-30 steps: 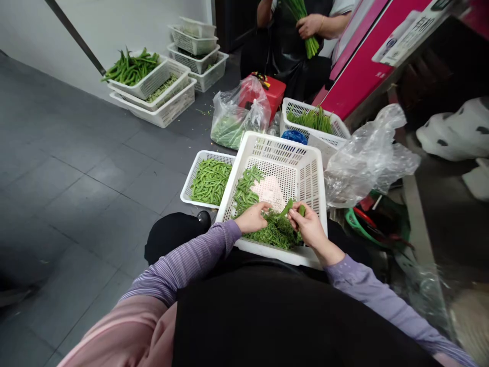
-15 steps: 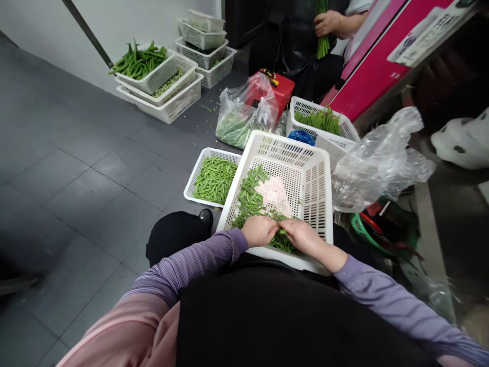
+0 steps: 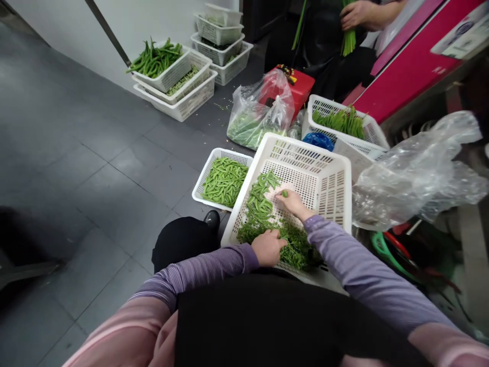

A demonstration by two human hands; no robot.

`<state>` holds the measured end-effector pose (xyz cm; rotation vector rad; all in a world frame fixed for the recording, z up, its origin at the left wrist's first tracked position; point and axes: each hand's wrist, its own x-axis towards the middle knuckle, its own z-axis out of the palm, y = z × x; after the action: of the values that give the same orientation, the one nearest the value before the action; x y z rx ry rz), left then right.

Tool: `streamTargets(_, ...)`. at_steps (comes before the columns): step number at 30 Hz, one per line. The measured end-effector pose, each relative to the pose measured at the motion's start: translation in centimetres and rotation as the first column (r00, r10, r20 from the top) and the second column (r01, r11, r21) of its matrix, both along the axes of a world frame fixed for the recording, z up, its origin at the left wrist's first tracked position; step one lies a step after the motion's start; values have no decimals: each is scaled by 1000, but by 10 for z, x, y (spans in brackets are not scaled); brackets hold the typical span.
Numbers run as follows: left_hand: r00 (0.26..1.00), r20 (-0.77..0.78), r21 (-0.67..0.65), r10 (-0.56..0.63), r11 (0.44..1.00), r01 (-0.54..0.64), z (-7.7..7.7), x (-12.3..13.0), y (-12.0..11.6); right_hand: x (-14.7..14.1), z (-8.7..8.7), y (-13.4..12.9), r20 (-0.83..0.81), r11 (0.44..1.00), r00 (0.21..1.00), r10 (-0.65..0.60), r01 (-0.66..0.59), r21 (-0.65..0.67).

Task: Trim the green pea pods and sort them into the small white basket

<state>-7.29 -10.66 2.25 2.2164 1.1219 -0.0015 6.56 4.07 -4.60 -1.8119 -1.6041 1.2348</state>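
Observation:
The large white basket [image 3: 331,171] sits in front of my lap, with flat green pea pods [image 3: 261,196] along its left side. Fine green trimmings [image 3: 296,247] cover its near end. Over these trimmings lies my left hand [image 3: 268,248], its fingers loosely bent and apart, with nothing visible in them. My right hand [image 3: 294,204] is farther in, above the basket's pinkish bottom, closed in a pinch. A small green pod [image 3: 284,193] shows at its fingertips, partly hidden by them.
A white tray of green pods [image 3: 225,179] stands left of the basket. Behind are a clear plastic bag [image 3: 260,120], a red stool [image 3: 301,94] and a basket of green stalks [image 3: 378,137]. Crumpled plastic [image 3: 412,178] lies right. Another person's hand [image 3: 357,14] holds long green stalks.
My hands have parted. My right hand has moved forward with the green pod, while my left has dropped onto the trimmings. The whole view has shifted slightly.

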Motion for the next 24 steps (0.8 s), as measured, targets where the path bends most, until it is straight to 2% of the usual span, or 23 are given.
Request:
streamTargets(2,1000,3,17,20,1000,-20,-1,-1,4,-15,-10,4,96,995,991,95,-93,-20)
streamTargets(4,1000,-12,-14,-6,1000,6,-2,-2,8,-23,-15,2,139,993,984,113,-110,-30)
streamTargets(7,998,-68,-72,11,997,-15,-3,-4,14,-11,-5,-7,184,992,977,111,-98,-76)
streamTargets(9,988,-108,-84,115,989,-124,-1,-4,17,7,11,-21,76,968,994,80,-59,-243)
streamTargets(10,978,-112,-81,176,979,-186,1,-3,19,16,21,-31,-35,935,999,35,-45,-351)
streamTargets(11,969,-99,-76,224,970,-232,2,-2,21,23,31,-42,-160,894,986,-38,-38,-446)
streamTargets(13,964,-32,-67,264,962,-265,5,0,23,31,49,-66,-364,838,910,-200,-34,-545)
streamTargets(15,970,56,-51,238,971,-235,7,3,23,31,61,-89,-463,836,834,-300,-3,-548)
streamTargets(18,971,145,13,189,981,-193,9,8,19,23,71,-113,-520,874,779,-352,74,-481)
streamTargets(21,975,160,86,155,982,-170,12,10,12,18,79,-126,-533,903,772,-347,122,-411)
streamTargets(24,987,144,121,67,989,-85,16,8,8,21,88,-135,-534,896,795,-290,28,-444)
